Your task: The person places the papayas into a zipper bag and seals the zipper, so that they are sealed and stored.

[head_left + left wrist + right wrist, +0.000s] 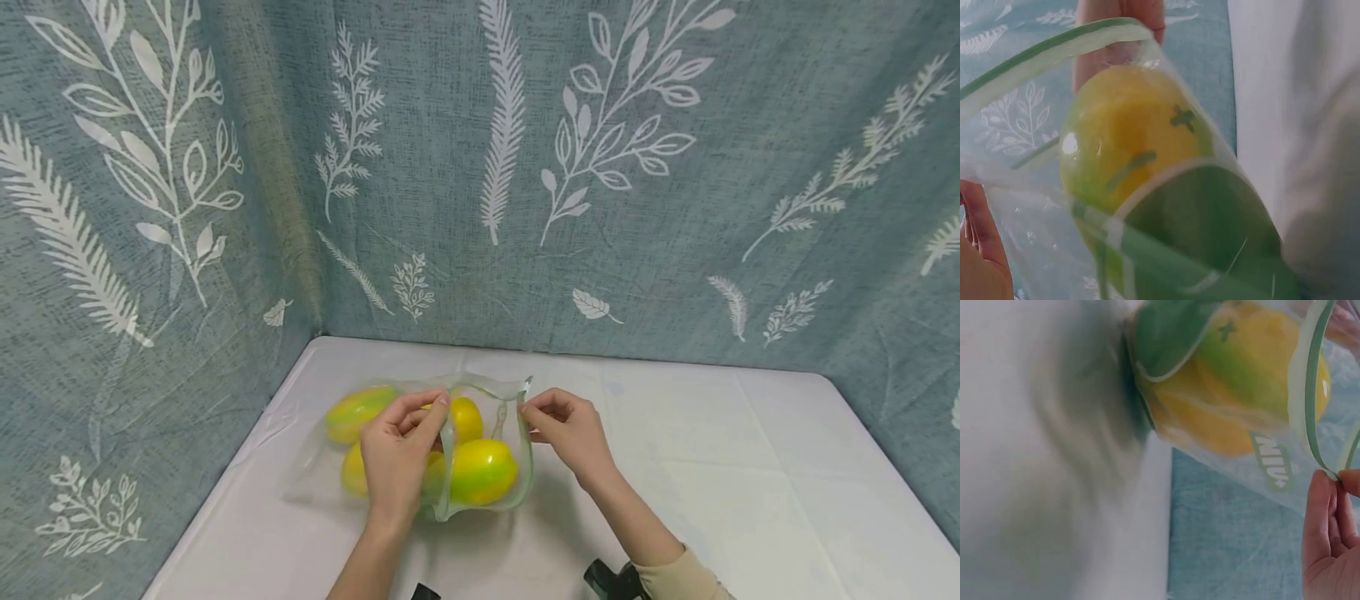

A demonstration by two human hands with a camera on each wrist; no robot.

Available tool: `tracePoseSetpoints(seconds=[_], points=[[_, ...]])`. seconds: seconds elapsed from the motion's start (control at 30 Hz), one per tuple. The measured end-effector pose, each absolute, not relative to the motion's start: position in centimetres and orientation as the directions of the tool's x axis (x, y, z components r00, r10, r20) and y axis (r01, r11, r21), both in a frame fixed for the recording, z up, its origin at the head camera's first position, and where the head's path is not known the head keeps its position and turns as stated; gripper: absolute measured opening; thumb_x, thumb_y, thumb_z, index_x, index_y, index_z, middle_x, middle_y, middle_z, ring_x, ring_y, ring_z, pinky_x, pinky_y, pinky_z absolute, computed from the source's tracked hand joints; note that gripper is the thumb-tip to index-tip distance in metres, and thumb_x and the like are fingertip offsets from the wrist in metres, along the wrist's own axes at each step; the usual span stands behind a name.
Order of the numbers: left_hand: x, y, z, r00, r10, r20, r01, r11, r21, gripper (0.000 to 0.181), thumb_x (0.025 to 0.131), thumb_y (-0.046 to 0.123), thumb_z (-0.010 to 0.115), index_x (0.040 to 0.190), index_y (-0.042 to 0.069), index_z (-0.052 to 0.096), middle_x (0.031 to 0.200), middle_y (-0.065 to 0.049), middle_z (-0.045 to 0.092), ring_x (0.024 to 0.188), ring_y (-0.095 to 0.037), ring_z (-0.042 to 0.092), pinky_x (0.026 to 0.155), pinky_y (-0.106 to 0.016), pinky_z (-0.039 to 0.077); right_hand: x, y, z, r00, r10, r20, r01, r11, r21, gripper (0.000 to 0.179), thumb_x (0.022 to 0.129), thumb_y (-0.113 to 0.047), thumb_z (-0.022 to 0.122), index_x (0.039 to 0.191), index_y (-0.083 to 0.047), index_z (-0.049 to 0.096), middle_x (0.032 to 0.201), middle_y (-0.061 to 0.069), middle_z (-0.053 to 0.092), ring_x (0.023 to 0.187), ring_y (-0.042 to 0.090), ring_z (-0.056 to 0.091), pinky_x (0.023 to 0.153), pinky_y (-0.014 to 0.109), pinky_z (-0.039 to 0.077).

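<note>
A clear zip bag [528,475] with a green-edged mouth lies on its side, holding several yellow-green mangoes [486,472]. Its mouth gapes toward the right. My left hand [397,454] reaches over the bag and pinches one edge of the mouth between thumb and fingers. At the mouth's far right corner, my right hand [572,429] pinches the rim; in the right wrist view its fingertips hold the green strip [1314,394]. A mango [1129,119] shows close through the plastic in the left wrist view. My left hand partly hides the mangoes behind it.
The bag rests on a table with a white cover [705,467]. Blue-green curtains with white leaf prints [450,167] stand behind and at both sides. Two dark objects [615,579] show at the bottom edge, near my wrists.
</note>
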State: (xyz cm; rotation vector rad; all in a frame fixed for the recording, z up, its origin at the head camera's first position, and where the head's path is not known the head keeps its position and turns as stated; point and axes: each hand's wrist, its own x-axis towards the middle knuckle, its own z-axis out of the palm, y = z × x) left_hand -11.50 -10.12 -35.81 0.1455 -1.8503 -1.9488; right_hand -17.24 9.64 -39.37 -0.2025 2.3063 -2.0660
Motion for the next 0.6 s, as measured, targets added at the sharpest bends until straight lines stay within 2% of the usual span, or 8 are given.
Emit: tracePoseSetpoints(seconds=[0.17,0.33,0.5,0.6], points=[[-10.3,-9.5,-36.2,-0.929,-0.265,0.259,0.260,0.033,0.965,0.014,0.086,0.014,0.077,0.099,0.011,0.075,0.062,-0.005,0.066,0.046,-0.021,0.057,0.042,-0.026,0.048,-17.8,10.4,-38.4,-0.996,-0.084,0.034,-0.041,0.085,-0.996,0.014,0.089,-0.015,0.072,0.090,-0.001,0.069,0.084,0.010,0.067,0.076,0.022,0.064,0.070,0.035,0.060],[-9.4,-8.8,-36.6,-0.957,-0.152,0.247,0.252,-0.015,0.968,0.016,0.087,0.015,0.075,0.101,0.008,0.074,0.061,-0.009,0.066,0.048,-0.023,0.062,0.049,-0.036,0.057,-18.2,11.1,-37.7,-0.997,-0.072,0.016,-0.022,0.079,-0.997,0.016,0.089,-0.016,0.072,0.092,0.000,0.069,0.083,0.009,0.066,0.077,0.022,0.063,0.072,0.036,0.059],[-9.6,-8.8,-36.5,-0.967,-0.071,0.245,0.242,0.042,0.969,0.016,0.091,0.018,0.071,0.095,0.004,0.074,0.063,-0.008,0.067,0.051,-0.020,0.064,0.050,-0.034,0.057,-18.5,11.8,-37.7,-0.998,-0.064,0.018,-0.023,0.087,-0.996,0.018,0.090,-0.017,0.071,0.094,0.000,0.068,0.082,0.007,0.066,0.077,0.020,0.062,0.072,0.034,0.059],[-10.7,-9.5,-36.0,-0.965,-0.013,0.262,0.259,0.108,0.960,0.017,0.092,0.018,0.069,0.093,0.003,0.074,0.068,-0.007,0.068,0.057,-0.019,0.066,0.055,-0.032,0.058,-18.7,12.1,-38.1,-0.997,-0.069,0.025,-0.031,0.094,-0.995,0.019,0.090,-0.018,0.071,0.094,0.000,0.068,0.083,0.008,0.065,0.077,0.020,0.062,0.072,0.033,0.059]])
